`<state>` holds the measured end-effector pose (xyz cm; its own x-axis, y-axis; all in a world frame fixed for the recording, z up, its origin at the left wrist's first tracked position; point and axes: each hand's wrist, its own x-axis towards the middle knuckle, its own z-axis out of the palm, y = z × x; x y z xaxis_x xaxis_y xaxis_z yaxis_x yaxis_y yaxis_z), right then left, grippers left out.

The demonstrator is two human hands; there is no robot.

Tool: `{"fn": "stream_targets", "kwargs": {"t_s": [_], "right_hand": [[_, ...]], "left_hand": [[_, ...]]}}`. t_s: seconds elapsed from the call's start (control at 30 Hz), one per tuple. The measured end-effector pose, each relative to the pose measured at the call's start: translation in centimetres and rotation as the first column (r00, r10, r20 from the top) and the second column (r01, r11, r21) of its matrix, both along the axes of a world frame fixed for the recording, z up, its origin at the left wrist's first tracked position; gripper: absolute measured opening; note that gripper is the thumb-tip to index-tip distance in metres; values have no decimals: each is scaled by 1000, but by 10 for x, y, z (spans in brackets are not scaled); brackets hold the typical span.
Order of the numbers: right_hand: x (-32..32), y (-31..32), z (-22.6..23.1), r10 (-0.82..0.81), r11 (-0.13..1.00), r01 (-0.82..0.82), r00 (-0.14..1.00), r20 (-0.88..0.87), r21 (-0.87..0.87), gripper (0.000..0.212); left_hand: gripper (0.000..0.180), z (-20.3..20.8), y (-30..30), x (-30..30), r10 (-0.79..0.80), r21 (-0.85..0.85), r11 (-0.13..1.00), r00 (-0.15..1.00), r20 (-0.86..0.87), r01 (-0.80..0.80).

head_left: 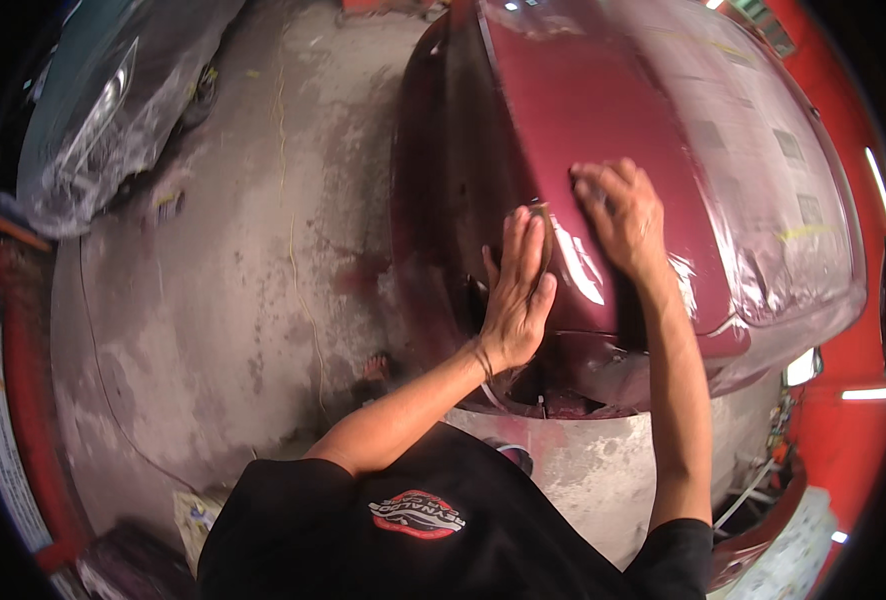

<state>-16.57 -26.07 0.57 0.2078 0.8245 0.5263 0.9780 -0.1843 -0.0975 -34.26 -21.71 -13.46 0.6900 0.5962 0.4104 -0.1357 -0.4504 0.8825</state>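
Note:
A glossy dark red car panel (588, 110) reaches away from me. My left hand (515, 295) lies along its left edge with the fingers stretched and together. Beside those fingertips shows a thin brownish strip (543, 225); whether it is loose or part of the car I cannot tell. On top of the panel, my right hand (623, 218) presses down with bent fingers. A small dark patch shows at its fingertips, and what lies under them is hidden. Clear plastic sheeting (763, 160) covers the car to the right of the panel.
Another car (113, 120), partly wrapped in plastic, stands at the upper left. A thin yellow cord (293, 250) runs along the stained concrete floor (203, 320). An opening in the car's near end sits below my left hand. At the lower right are a dark red curved part (768, 535) and a red wall.

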Motion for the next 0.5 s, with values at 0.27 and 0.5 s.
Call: {"fn": "stream_targets", "kwargs": {"t_s": [0.27,0.5], "right_hand": [[81,128,-19,25,999,-26,1000,7,30,25],[83,112,-18,-105,994,105,993,51,-3,32]], "left_hand": [[72,3,112,60,192,-189,961,979,-72,-202],[74,-34,-17,-20,46,-146,987,994,-104,-61]]}}
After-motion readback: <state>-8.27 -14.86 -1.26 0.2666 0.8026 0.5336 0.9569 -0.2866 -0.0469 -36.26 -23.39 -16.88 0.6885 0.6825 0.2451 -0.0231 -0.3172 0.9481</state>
